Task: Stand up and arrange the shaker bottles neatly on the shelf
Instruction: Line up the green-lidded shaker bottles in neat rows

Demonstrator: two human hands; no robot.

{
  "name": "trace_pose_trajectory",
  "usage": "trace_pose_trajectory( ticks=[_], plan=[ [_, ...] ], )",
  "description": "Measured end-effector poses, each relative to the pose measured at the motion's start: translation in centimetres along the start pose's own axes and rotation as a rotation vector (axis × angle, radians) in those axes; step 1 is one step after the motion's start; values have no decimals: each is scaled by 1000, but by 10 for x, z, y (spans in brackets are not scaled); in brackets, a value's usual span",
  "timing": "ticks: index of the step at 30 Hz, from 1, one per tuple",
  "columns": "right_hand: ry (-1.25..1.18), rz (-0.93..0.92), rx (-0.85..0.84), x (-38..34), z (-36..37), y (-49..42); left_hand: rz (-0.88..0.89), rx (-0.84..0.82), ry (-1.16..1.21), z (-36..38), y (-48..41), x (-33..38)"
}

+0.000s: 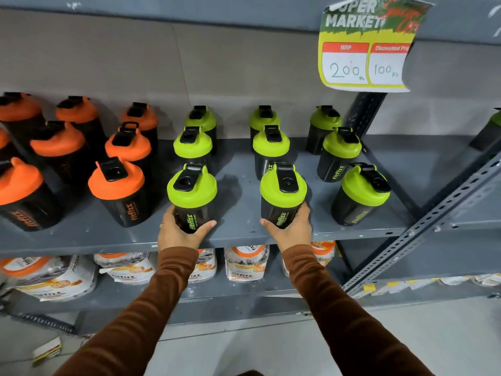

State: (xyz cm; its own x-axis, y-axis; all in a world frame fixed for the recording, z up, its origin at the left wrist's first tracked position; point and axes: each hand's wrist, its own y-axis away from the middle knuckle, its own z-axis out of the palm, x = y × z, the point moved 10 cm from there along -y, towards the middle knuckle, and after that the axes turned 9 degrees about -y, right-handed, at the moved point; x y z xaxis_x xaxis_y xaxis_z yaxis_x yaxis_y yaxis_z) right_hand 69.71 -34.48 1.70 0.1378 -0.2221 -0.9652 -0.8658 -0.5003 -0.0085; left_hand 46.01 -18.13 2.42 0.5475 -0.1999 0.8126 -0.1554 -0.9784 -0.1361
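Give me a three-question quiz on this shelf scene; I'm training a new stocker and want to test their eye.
1. True or false: the left hand grips a black plastic shaker bottle with a green lid.
2. The bottle held by the right hand has a lid that is: A) orange B) green C) white.
3. Fill in: the hanging paper price sign shows a discounted price of ___ Rs.

Key: 1 true; 2 B; 3 100.

Left hand (pixel 181 231) and right hand (pixel 292 229) outstretched, fingers curled
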Motion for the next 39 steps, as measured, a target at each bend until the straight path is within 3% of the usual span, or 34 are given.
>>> trace_pose_trajectory(
  ticks=[9, 30, 35, 37, 39],
  plan=[
    [1, -4, -70, 8, 3, 2, 106, -157, 57, 10, -3, -1],
    [38, 23, -12, 6, 1, 3, 2, -166, -41, 17, -12, -19],
    [36, -88, 143, -6, -9, 28, 90, -180, 113, 13, -5, -16],
    [110, -233, 262, -23, -11, 55, 123, -156, 219, 3, 3, -16],
    [146, -413, 269, -44, 6, 81, 150, -81, 249, -13, 4, -25]
  ],
)
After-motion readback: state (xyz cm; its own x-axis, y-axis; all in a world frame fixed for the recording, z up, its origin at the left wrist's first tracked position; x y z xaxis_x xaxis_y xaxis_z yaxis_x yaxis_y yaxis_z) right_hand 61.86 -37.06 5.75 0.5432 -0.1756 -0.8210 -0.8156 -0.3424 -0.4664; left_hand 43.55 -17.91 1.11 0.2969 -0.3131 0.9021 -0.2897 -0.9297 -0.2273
